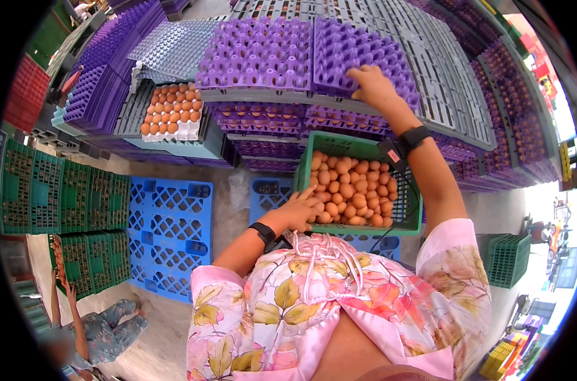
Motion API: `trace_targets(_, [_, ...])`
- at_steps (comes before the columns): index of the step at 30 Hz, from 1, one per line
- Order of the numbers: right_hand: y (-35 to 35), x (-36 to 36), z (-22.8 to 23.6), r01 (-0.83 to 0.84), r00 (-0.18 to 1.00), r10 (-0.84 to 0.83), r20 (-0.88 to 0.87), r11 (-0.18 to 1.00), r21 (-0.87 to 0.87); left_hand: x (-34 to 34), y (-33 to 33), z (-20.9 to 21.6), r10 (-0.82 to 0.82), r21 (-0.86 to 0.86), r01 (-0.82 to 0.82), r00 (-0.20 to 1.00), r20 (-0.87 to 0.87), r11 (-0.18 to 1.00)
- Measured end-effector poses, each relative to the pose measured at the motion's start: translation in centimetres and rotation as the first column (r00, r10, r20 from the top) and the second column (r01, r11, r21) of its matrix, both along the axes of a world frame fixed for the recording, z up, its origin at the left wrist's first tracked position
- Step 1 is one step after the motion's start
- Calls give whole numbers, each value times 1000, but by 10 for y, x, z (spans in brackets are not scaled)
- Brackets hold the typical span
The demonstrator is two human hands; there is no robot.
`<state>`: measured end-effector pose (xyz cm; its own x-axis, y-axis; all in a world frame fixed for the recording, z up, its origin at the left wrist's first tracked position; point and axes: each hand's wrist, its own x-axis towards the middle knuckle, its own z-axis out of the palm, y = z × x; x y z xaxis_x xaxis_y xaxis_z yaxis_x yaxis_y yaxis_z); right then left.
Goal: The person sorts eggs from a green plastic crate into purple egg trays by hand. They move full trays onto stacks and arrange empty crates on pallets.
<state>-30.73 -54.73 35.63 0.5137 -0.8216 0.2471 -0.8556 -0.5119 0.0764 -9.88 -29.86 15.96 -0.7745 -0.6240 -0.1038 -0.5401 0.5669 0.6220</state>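
Note:
In front of me a green plastic crate [415,223] holds many loose brown eggs [345,190]. My left hand [301,209] lies over the crate's left side, its fingers stretched out against the eggs there. Beyond the crate, my right hand [374,87] is over a purple egg tray [358,54], thumb and fingers apart, and I see no egg in it. That tray sits on a grey slatted layer, beside a second purple egg tray [256,54]. Below the layer are more purple trays filled with eggs [260,117].
A white tray of brown eggs [172,113] stands back left, near stacked purple trays [88,95] and a grey tray [177,47]. Blue pallets [171,235] lie on the floor. Stacked green crates [63,187] stand at left, where another person [110,336] reaches toward eggs.

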Motion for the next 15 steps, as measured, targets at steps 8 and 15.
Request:
trace_targets(8, [-5, -10, 17, -52, 999, 52, 5, 998, -21, 121, 53, -44, 549, 263, -506, 826, -128, 822])
trace_targets(15, [24, 118, 90, -219, 960, 254, 119, 944, -247, 170, 120, -74, 681, 324, -676, 723, 116, 662])
